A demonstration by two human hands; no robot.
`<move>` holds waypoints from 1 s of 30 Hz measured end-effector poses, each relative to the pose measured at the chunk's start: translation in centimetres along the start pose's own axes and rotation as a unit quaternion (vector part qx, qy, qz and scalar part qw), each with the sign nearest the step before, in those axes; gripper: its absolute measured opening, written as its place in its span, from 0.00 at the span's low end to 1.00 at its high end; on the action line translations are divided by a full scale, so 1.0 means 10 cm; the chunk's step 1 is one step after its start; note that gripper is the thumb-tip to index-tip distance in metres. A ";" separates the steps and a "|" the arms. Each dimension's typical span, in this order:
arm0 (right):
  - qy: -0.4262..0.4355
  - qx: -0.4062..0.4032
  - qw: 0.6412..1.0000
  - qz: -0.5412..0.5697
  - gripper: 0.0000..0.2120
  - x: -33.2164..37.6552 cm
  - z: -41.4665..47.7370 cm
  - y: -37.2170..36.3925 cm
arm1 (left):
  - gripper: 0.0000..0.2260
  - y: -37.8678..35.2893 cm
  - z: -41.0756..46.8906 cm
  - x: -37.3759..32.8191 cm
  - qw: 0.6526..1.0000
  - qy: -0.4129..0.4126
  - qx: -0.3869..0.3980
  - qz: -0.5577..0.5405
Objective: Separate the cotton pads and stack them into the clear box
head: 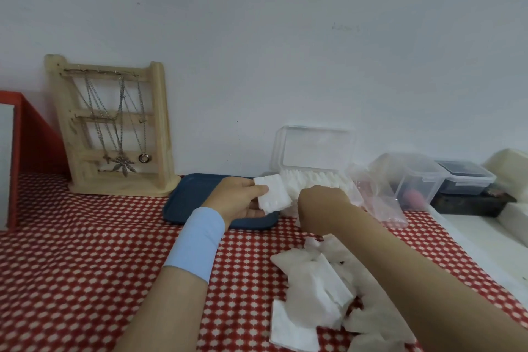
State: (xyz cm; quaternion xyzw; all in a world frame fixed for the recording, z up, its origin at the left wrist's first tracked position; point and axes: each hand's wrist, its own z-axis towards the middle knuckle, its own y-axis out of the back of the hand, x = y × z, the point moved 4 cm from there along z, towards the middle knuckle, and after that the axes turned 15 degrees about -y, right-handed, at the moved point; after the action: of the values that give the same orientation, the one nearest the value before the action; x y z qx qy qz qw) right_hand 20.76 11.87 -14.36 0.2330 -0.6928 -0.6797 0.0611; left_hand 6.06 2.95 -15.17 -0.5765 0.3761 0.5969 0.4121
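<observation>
Cotton pad (273, 194), white, roughly rectangular and dimpled across its face, is pinched in the left hand (240, 197), thumb on top and fingers beneath, so that most of the pad sticks out past the fingertips toward the right hand (323, 203). That hand sits just beside the held pad, its back turned to the camera; its fingers are hidden, so I cannot tell whether they hold anything. Just beyond both hands stands the clear box (281, 151), lid tipped up against the wall, with a row of pads (314, 180) standing on edge inside, their ridged tops showing. Nearer the body than the grip, under the right forearm, lies a loose heap of pads (317, 294), thin, soft-edged and overlapping on the red patterned tablecloth (85, 266). Under the left hand lies a dark blue tray (185, 197).
</observation>
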 end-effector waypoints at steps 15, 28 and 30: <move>-0.043 0.222 0.683 0.695 0.14 -0.28 -0.07 0.05 | 0.08 -0.12 0.04 0.06 0.999 0.008 0.001 -0.038; -0.022 0.113 0.771 0.626 0.07 -0.37 -0.14 0.24 | 0.10 -0.18 0.02 0.09 0.999 0.013 0.031 -0.013; -0.027 0.108 0.804 0.585 0.08 -0.33 -0.16 0.23 | 0.11 -0.22 0.02 0.06 0.999 0.014 0.041 -0.033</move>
State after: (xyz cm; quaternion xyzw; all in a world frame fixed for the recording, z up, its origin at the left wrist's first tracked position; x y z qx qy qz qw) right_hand 23.77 11.64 -11.25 -0.2297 -0.7679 -0.4423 0.4024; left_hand 8.06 3.97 -15.70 -0.5792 0.3868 0.5591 0.4497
